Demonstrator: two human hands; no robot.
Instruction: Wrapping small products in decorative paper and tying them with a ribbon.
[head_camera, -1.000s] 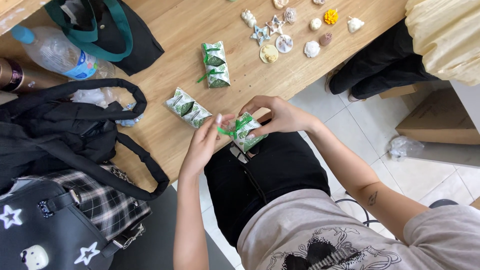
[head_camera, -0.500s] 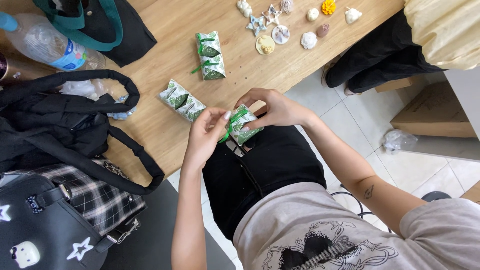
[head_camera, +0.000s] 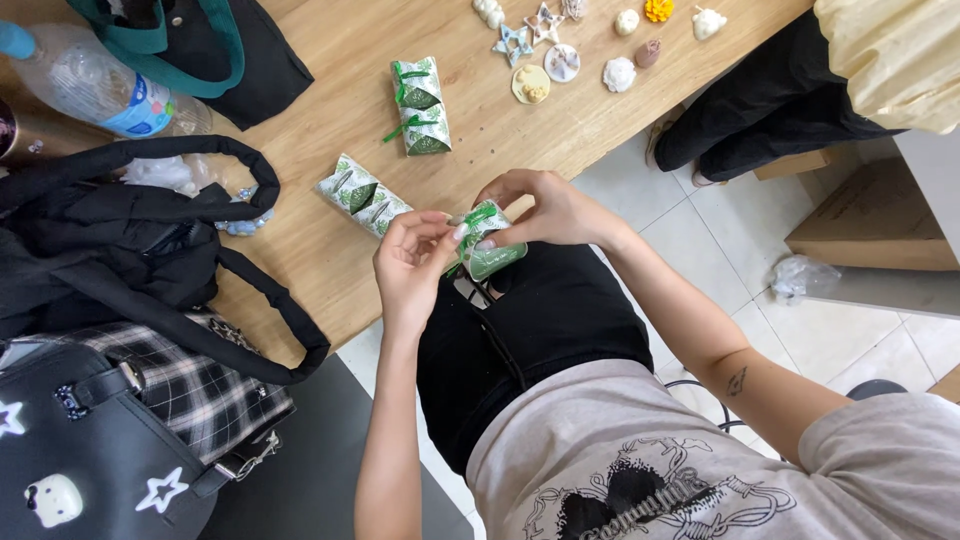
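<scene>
Both my hands hold a small green-and-white wrapped packet (head_camera: 492, 255) with a green ribbon (head_camera: 478, 218) over my lap, just off the table's edge. My right hand (head_camera: 545, 208) grips the packet from above. The fingers of my left hand (head_camera: 412, 262) pinch the ribbon at the packet's left end. Two like packets (head_camera: 364, 196) lie side by side on the wooden table (head_camera: 330, 255) close to my left hand, and another pair (head_camera: 419, 105) with green ribbons lies farther back.
A black bag (head_camera: 120, 235) and a plaid bag (head_camera: 200, 385) fill the table's left. A plastic water bottle (head_camera: 95, 85) and a teal-handled black tote (head_camera: 205, 45) lie at the back. Small moulded shapes (head_camera: 560, 60) sit at the far edge. Another person's black trousers (head_camera: 770, 110) are at right.
My hands and the packet have stayed together at the table's edge; the fingers have shifted slightly on the ribbon. The view has moved a little.
</scene>
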